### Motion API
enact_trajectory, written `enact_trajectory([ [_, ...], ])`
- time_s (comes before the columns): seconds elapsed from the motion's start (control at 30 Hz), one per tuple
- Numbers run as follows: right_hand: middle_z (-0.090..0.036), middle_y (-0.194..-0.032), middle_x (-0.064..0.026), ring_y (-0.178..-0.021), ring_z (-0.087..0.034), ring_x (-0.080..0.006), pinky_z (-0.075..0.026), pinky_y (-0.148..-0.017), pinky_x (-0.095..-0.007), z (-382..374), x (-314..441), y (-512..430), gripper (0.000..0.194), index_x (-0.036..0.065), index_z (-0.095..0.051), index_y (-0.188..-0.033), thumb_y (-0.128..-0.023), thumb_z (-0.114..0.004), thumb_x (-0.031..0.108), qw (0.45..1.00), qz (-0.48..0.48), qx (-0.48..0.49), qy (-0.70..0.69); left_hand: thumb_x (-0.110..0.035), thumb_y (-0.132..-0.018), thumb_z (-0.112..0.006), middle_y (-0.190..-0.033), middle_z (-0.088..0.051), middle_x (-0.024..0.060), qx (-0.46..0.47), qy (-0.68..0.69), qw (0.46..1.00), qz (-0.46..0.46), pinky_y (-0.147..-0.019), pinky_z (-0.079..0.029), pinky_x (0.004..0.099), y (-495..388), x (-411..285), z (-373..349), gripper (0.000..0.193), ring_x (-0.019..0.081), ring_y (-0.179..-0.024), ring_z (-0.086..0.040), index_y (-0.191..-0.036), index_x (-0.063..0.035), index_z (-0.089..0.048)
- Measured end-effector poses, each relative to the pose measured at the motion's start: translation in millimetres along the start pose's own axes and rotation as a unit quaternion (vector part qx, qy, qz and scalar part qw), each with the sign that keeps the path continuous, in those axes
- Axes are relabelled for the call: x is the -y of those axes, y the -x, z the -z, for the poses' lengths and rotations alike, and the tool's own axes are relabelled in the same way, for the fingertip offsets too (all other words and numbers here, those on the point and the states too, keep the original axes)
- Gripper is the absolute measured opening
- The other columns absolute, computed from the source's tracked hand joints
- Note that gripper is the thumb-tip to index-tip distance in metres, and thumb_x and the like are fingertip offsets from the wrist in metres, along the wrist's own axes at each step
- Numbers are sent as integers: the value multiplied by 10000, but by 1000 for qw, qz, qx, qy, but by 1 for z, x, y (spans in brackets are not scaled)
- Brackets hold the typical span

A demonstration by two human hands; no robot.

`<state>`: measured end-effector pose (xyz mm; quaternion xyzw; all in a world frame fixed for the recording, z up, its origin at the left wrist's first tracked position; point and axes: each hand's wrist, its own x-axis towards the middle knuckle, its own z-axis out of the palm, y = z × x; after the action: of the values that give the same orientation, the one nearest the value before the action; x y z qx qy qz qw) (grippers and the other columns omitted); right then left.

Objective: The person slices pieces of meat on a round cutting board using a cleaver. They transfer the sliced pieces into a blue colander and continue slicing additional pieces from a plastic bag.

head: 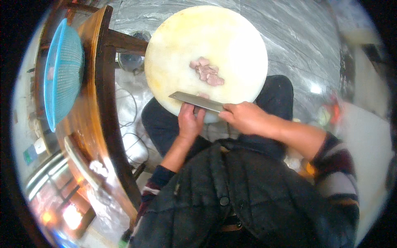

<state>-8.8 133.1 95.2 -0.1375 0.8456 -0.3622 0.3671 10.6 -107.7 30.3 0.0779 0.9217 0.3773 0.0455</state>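
A large round pale cutting board (173,55) lies in front of my knees. Several slices of meat (207,73) are heaped at its middle, and a small piece lies nearer me, just behind the blade. My right hand (245,116) grips the handle of a cleaver (197,100), whose blade points left across the near part of the board. Beneath the blade, my left hand (190,119) is at the board's near edge, with its fingertips partly hidden; a bit of something dark pinkish shows between thumb and fingers, probably meat.
On the left stands a wooden table (93,90) with a blue plastic basket (66,74) on it and a clear plastic bag (108,201) at its near end. A cable (136,107) runs over the floor between table and board. Blurred bags (330,113) are at the right.
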Motion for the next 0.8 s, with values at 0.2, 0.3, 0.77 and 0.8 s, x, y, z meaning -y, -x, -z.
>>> enact_trajectory([
  [0.2,-727,-998,-290,-958,-693,-493,-546,-875,-558,-9,13,-45,562,-9,-713,-1112,-1067,-465,493,1000,17,7,-3,-70,-846,-769,-1175,-680,225,4,-12,1000,15,-937,-538,461,4,2,0,404,432,-1087,-652,-1236,-2,-689],
  [0.3,-726,-1015,-293,-967,-693,-490,-548,-880,-551,-5,11,-34,548,-8,-715,-1118,-1064,-476,483,1000,25,-7,-6,-59,-837,-772,-1182,-677,227,-3,-9,1000,30,-947,-535,460,3,3,-1,408,434,-1097,-647,-1231,0,-685],
  [0.77,-727,-967,-292,-953,-695,-489,-543,-880,-553,-2,1,-33,551,-13,-730,-1048,-1067,-480,477,1000,12,8,15,-101,-857,-791,-1167,-688,207,22,0,999,42,-928,-536,464,-2,-2,2,388,429,-1094,-652,-1220,-18,-683],
  [0.8,-727,-980,-294,-962,-695,-487,-543,-883,-552,-2,3,-35,561,-16,-730,-1052,-1066,-478,485,1000,5,12,22,-105,-858,-792,-1157,-687,208,10,6,1000,27,-924,-536,466,-2,-1,1,386,432,-1086,-651,-1218,-17,-682],
])
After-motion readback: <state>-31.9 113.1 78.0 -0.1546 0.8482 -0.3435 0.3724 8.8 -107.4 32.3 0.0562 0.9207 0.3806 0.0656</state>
